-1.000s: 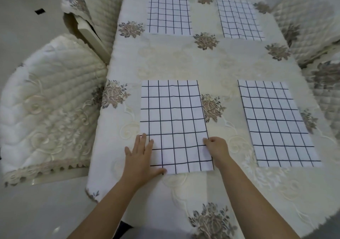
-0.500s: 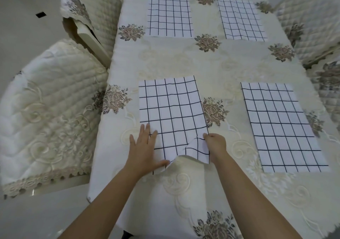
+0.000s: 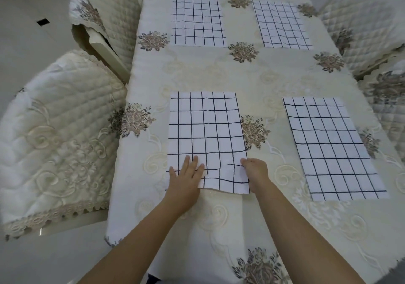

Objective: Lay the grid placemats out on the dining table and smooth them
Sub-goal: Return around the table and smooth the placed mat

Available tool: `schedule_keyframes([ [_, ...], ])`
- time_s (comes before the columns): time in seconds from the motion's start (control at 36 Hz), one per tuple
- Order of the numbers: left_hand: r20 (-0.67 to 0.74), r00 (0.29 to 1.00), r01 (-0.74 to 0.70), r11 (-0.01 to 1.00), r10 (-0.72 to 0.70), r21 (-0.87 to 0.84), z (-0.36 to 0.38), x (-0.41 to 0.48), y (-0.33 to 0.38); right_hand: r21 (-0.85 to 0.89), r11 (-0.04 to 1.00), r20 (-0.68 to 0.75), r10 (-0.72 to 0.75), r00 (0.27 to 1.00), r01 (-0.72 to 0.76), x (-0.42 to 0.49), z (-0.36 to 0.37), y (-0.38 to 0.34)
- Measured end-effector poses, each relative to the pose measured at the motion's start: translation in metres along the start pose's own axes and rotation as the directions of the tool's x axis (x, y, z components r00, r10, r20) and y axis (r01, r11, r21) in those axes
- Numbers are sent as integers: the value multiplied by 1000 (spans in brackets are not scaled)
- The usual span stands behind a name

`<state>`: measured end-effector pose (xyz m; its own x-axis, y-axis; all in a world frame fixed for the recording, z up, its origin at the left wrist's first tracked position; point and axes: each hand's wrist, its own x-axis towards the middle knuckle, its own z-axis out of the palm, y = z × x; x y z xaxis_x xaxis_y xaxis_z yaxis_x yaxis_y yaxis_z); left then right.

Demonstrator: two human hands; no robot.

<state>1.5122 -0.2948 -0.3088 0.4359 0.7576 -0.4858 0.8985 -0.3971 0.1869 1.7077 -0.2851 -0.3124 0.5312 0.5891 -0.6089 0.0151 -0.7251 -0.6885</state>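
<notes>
Several white placemats with a black grid lie on the dining table (image 3: 252,80), which wears a cream floral cloth. The near-left placemat (image 3: 206,128) has a wrinkle across its near end. My left hand (image 3: 186,178) lies flat, fingers spread, on its near-left corner. At the mat's near-right edge my right hand (image 3: 256,172) pinches the fabric. The near-right placemat (image 3: 331,145) lies flat, untouched. The far-left placemat (image 3: 198,21) and the far-right placemat (image 3: 281,25) sit at the back of the table.
Quilted cream chair covers surround the table: one chair (image 3: 54,139) at the near left, another chair (image 3: 103,14) at the far left, and a third chair (image 3: 368,32) along the right side. Pale tiled floor lies to the left.
The near-left placemat's near edge was lifted and pushed away half a second ago; now it is back down towards me, with a wrinkle left. Both hands stayed on it.
</notes>
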Motion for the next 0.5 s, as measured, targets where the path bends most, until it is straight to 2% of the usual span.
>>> schedule_keyframes([
  [0.17, 4, 997, -78, 996, 78, 43, 4, -2, -2, -105, 991, -7, -79, 997, 78, -6, 2, -6],
  [0.28, -14, 998, -63, 993, 65, 98, 5, -8, -4, -132, 988, 2, -80, 997, 79, -7, 1, -9],
  [0.36, -159, 983, -70, 984, 97, 165, 8, -9, -7, -167, 982, 1, -89, 996, 88, -9, 3, -12],
  [0.42, -169, 983, -37, 971, 78, 237, 11, -9, -13, -192, 976, 5, -101, 995, 100, -11, 6, -15],
  [0.5, -211, 977, 13, 982, 27, 187, 12, -8, -17, -221, 967, 10, -124, 992, 124, -13, 8, -16],
])
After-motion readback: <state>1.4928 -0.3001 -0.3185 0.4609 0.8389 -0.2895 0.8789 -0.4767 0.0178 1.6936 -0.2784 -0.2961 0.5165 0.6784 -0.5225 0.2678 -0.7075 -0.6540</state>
